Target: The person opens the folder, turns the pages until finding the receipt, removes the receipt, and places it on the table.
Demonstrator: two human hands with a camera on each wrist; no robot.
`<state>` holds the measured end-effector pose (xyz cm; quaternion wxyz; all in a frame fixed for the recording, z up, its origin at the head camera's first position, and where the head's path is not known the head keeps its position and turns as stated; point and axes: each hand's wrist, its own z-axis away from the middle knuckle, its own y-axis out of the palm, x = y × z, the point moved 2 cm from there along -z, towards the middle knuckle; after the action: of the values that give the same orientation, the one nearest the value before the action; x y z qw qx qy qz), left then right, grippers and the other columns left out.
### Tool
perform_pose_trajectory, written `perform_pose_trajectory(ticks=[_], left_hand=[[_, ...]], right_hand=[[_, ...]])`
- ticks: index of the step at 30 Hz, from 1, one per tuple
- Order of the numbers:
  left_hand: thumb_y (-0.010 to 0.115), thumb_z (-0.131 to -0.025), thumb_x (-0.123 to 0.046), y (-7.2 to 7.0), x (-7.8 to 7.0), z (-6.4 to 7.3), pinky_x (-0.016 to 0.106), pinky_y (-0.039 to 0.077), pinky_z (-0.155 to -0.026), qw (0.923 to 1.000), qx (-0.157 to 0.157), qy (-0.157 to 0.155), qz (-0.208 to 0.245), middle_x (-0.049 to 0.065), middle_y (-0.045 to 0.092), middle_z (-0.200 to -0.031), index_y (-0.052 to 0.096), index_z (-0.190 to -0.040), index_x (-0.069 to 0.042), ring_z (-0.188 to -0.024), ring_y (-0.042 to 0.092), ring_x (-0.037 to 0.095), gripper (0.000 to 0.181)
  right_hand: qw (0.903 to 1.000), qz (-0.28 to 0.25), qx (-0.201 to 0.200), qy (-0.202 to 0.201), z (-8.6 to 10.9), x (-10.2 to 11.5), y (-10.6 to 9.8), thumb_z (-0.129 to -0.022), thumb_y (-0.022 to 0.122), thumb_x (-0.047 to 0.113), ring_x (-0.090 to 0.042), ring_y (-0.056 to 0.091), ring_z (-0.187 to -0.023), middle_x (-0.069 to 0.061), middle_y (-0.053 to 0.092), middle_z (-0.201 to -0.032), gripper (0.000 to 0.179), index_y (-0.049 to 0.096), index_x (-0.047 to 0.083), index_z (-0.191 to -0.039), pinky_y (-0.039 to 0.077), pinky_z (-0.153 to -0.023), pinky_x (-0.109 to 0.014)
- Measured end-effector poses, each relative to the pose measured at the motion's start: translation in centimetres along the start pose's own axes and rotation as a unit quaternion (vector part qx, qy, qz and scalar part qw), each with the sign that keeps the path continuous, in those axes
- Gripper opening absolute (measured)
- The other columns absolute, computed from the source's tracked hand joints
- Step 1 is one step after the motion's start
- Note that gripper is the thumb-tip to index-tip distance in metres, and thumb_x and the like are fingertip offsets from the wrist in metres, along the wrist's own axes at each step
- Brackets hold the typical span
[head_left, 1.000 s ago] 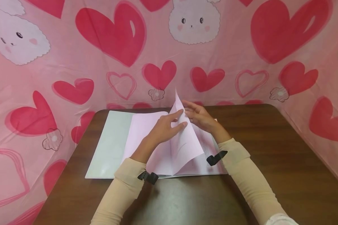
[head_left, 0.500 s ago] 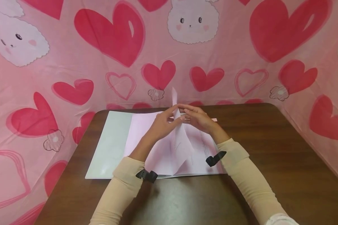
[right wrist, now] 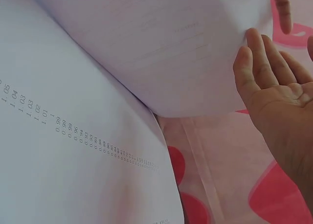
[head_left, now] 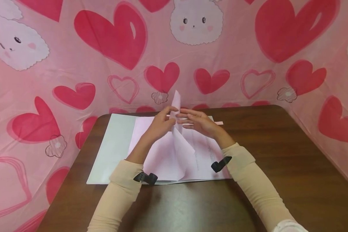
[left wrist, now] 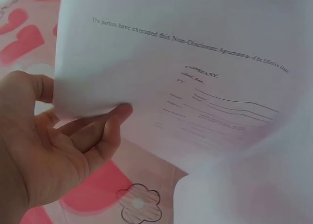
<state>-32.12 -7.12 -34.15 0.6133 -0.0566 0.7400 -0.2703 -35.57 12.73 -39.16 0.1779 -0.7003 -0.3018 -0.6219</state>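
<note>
An open folder (head_left: 111,148) of papers lies on the table, its pale cover spread to the left. One printed sheet (head_left: 182,146) stands up from the stack, bent along its length. My left hand (head_left: 160,125) holds this sheet near its far end, thumb and fingers bent at its edge. Non-disclosure agreement text and signature lines show on the sheet (left wrist: 146,72) in the left wrist view. My right hand (head_left: 201,123) is at the other side of the sheet, fingers extended, fingertips right at the paper. Under it, the right-hand page (right wrist: 73,160) carries columns of numbers.
A small pink tab (head_left: 219,123) sticks out at the folder's far right. The dark wooden table (head_left: 278,161) extends around the folder. Behind it hangs a pink cloth (head_left: 237,58) with hearts and rabbit faces.
The raised sheet has swung from leaning right to nearly upright, its top moving left. My left hand has drawn left with it, and the right hand's fingers have followed a little.
</note>
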Motion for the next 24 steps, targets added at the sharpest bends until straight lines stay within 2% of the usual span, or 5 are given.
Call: perform_pose_trajectory(ticks=[5, 12, 18, 21, 24], left_hand=[[0.043, -0.095, -0.009, -1.1, 0.0, 0.1, 0.043, 0.063, -0.086, 0.9989, 0.008, 0.000, -0.047, 0.021, 0.065, -0.133, 0.063, -0.135, -0.002, -0.105, 0.068, 0.032, 0.045], [0.047, -0.093, -0.009, -2.7, 0.1, 0.4, 0.044, 0.063, -0.088, 0.9972, 0.030, -0.025, -0.064, 0.021, 0.061, -0.141, 0.058, -0.141, 0.000, -0.112, 0.066, 0.034, 0.050], [0.051, -0.092, -0.011, -4.2, 0.1, 0.9, 0.034, 0.060, -0.072, 0.9915, 0.026, -0.040, -0.121, 0.021, 0.068, -0.128, 0.061, -0.140, -0.005, -0.086, 0.064, 0.027, 0.050], [0.052, -0.092, -0.010, -4.9, 0.3, 1.2, 0.039, 0.062, -0.072, 0.9903, 0.030, -0.046, -0.128, 0.022, 0.068, -0.119, 0.060, -0.141, -0.006, -0.073, 0.062, 0.024, 0.050], [0.053, -0.091, -0.008, -5.5, 0.5, 1.5, 0.046, 0.063, -0.075, 0.9906, 0.035, -0.042, -0.125, 0.024, 0.068, -0.120, 0.059, -0.142, -0.004, -0.068, 0.061, 0.021, 0.051]], right_hand=[[1.0000, 0.001, 0.005, 0.002, 0.0, -0.2, -0.1, -0.109, 0.041, 0.022, -0.012, 0.066, -0.124, -0.009, 0.058, -0.150, 0.057, 0.026, -0.001, -0.159, 0.029, -0.120, -0.063], [0.9996, 0.023, 0.013, 0.008, 0.5, -0.7, -0.5, -0.109, 0.040, 0.024, -0.015, 0.064, -0.129, -0.031, 0.034, -0.159, 0.056, 0.027, 0.001, -0.159, 0.029, -0.121, -0.064], [0.9993, 0.036, -0.007, 0.006, 1.6, -1.2, -1.9, -0.109, 0.039, 0.021, -0.011, 0.065, -0.125, -0.011, 0.056, -0.152, 0.051, 0.034, 0.006, -0.158, 0.034, -0.121, -0.057], [0.9988, 0.042, -0.025, 0.004, 2.4, -1.6, -2.9, -0.110, 0.040, 0.020, -0.011, 0.065, -0.125, 0.004, 0.065, -0.141, 0.047, 0.040, 0.009, -0.155, 0.042, -0.118, -0.046], [0.9963, 0.065, -0.056, 0.006, 3.3, -2.1, -4.0, -0.109, 0.042, 0.022, -0.009, 0.066, -0.124, 0.006, 0.067, -0.137, 0.045, 0.044, 0.009, -0.153, 0.048, -0.114, -0.039]])
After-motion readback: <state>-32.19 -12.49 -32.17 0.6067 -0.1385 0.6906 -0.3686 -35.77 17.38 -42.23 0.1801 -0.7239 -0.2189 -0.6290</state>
